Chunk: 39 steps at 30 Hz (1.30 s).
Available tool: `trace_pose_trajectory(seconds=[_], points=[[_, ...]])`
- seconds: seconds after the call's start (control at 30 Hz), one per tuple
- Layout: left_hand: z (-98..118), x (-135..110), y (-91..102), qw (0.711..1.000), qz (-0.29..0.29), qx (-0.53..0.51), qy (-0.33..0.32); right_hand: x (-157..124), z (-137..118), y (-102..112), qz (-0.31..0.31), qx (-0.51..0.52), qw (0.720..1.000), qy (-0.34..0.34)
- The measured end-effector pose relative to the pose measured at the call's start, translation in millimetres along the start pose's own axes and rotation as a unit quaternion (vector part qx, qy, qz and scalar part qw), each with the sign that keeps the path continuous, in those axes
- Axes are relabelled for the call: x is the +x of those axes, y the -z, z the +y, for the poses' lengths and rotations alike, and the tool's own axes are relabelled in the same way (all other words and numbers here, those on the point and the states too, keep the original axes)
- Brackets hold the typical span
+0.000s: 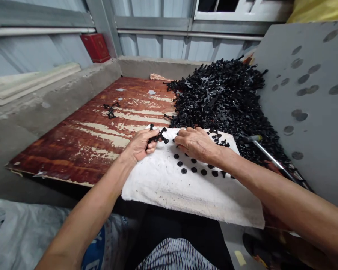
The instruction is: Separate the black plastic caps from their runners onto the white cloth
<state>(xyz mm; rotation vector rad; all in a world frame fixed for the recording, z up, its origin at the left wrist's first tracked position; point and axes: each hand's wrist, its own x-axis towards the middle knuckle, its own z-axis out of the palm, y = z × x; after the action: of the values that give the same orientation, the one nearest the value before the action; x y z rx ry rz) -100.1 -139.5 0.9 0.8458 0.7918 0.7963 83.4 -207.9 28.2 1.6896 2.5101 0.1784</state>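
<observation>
My left hand [143,144] grips a black branched plastic piece [157,138] with knobbed ends, held above the left side of a white cloth [163,183]. Close by on the right, my right hand [195,144] is bent down over the cloth with its fingers curled together. What sits in those fingertips, if anything, is hidden. Several small black round caps [194,170] lie in loose rows on the cloth, below and around the right hand. More small black parts [221,140] are scattered past the right wrist.
A big heap of black plastic pieces [216,93] covers the back right of the worn red-brown board [98,135]. One branched piece [111,110] lies apart on the left. A metal-handled tool [270,153] rests by the heap. A grey spotted panel [312,105] walls the right side.
</observation>
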Motion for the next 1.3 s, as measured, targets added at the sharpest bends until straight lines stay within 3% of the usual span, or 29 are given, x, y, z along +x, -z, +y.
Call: trace_pose_trajectory(seconds=[0.17, 0.27, 0.43, 0.53, 0.63, 0.8, 1.0, 1.3], points=[[0.7, -0.5, 0.3, 1.0, 0.006, -0.004, 0.006, -14.4, 5.9, 8.2, 0.015, 0.026, 1.0, -0.01], [1.7, -1.2, -1.3, 1.0, 0.004, 0.001, 0.007, -29.5, 16.7, 10.9, 0.046, 0.048, 0.996, -0.055], [5.2, -5.3, -8.0, 0.999, 0.036, 0.021, 0.014, -72.9, 62.4, 11.8, 0.079, 0.056, 0.975, -0.202], [7.6, -4.7, -9.1, 0.999, 0.028, 0.026, 0.018, -109.5, 97.5, 10.2, 0.064, 0.032, 0.94, -0.333], [9.2, -3.8, -9.3, 0.999, 0.022, 0.029, 0.016, -144.1, 116.6, 2.9, 0.02, 0.027, 0.903, -0.428], [7.2, -9.0, -9.6, 0.999, 0.033, 0.025, 0.022, -172.0, 101.4, -19.6, -0.035, 0.083, 0.889, -0.449], [1.9, -3.1, 0.6, 1.0, -0.003, 0.022, 0.011, -169.4, 85.8, -44.4, -0.009, 0.095, 0.882, -0.461], [1.5, -4.0, 2.3, 0.999, -0.016, 0.018, 0.027, -167.9, 87.0, -54.0, 0.003, 0.102, 0.871, -0.481]])
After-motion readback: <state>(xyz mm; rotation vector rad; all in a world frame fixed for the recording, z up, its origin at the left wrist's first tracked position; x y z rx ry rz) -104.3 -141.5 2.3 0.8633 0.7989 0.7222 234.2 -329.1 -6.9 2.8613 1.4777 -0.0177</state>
